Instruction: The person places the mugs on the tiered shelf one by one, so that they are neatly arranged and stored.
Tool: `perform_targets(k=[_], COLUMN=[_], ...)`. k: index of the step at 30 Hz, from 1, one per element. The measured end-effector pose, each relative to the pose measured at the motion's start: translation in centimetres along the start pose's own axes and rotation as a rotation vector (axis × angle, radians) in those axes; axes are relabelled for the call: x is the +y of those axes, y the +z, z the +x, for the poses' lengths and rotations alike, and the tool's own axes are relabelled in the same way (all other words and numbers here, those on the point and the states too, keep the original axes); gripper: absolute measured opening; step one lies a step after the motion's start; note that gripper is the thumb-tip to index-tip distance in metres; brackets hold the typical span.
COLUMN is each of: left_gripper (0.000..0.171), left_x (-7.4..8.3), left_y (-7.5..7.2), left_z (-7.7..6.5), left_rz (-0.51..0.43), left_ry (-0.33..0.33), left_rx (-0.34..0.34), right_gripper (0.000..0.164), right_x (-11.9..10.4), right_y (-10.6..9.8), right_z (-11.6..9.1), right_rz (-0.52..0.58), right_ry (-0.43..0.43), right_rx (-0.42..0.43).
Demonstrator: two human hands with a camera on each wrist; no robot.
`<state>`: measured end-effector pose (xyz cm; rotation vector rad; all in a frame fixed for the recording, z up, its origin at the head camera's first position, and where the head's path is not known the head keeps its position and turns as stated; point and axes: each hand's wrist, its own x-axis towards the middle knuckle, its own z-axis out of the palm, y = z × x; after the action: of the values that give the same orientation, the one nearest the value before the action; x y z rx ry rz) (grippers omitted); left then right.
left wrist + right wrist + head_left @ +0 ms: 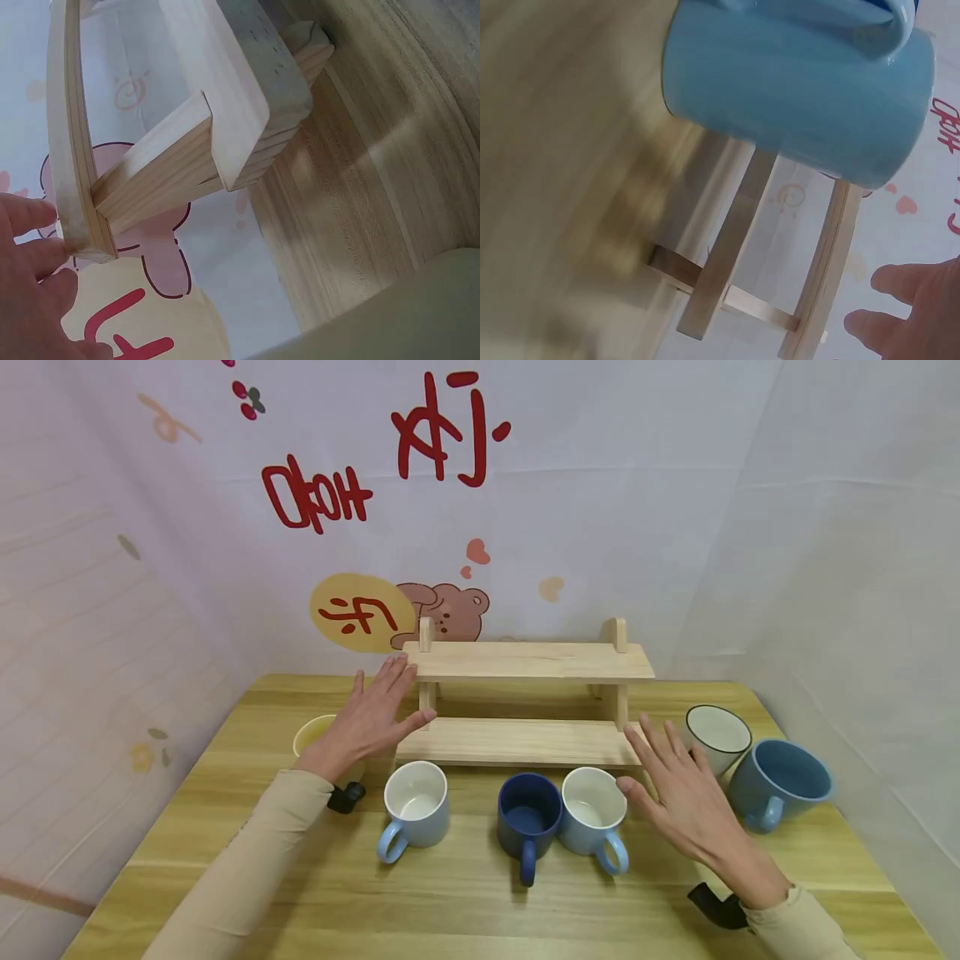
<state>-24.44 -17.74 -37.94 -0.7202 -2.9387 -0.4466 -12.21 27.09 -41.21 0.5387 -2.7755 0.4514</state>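
A: Which step is in hand?

B: Squaring or steadying the wooden rack (517, 743), by the look of it. It stands toward the back of the table (450, 914), and the person's hands frame its two ends.

A: How do the hands lie?

B: The left hand (367, 720) has its fingers extended at the left end of the upper board (525, 661), seemingly touching it. The right hand (684, 800) is spread beside the rack's right end, fingers apart, holding nothing.

A: And the mugs?

B: A pale blue mug (429, 822), a navy mug (516, 842) and a second pale blue mug (576, 837) stand in front of the rack. A dark-rimmed mug (705, 758) and a larger blue mug (750, 789) sit to the right; a yellow cup (309, 732) is partly hidden behind the left wrist.

A: What does the next move call for?

B: Probably curled fingers, whether to shift the rack evenly or take a mug by its handle.

A: Any brands?

B: None visible. The backdrop (615, 468) carries stylised red characters (315, 493), too distorted to read surely.
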Motion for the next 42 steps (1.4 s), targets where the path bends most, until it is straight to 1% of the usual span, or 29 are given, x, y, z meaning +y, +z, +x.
perform_targets(k=[6, 14, 17, 21, 26, 29, 35, 38, 42], left_gripper=[0.093, 0.092, 0.092, 0.092, 0.091, 0.09, 0.087, 0.086, 0.087], left_x=[0.0, 0.1, 0.2, 0.1, 0.1, 0.0, 0.0, 0.0, 0.1], left_y=[0.0, 0.1, 0.1, 0.1, 0.0, 0.0, -0.1, -0.1, -0.1], left_z=[0.2, 0.4, 0.4, 0.3, 0.4, 0.3, 0.3, 0.4, 0.4], left_rz=[-0.001, -0.019, -0.027, -0.034, -0.042, -0.037, -0.049, -0.057, -0.051], left_ry=[0.01, 0.012, 0.008, 0.008, 0.012, 0.016, 0.025, 0.025, 0.025], left_rx=[-0.023, -0.038, -0.044, -0.043, -0.043, -0.04, -0.035, -0.036, -0.036], right_gripper=[0.068, 0.061, 0.055, 0.044, 0.031, 0.028, 0.031, 0.031, 0.029], right_x=[0.0, -0.1, -0.2, -0.4, -0.4, -0.3, -0.1, 0.0, 0.0], right_y=[0.0, 0.0, 0.0, -0.1, 0.1, 0.3, 1.0, 1.3, 1.9], right_z=[-1.1, -2.7, -3.3, -4.2, -4.9, -5.2, -5.4, -5.4, -5.2], right_rz=[0.069, 0.244, 0.276, 0.309, 0.354, 0.446, 0.673, 0.749, 0.857], right_ry=[0.013, 0.044, 0.059, 0.088, 0.128, 0.147, 0.11, 0.096, 0.106], right_rx=[-0.018, -0.047, -0.051, -0.064, -0.093, -0.129, -0.243, -0.286, -0.339])
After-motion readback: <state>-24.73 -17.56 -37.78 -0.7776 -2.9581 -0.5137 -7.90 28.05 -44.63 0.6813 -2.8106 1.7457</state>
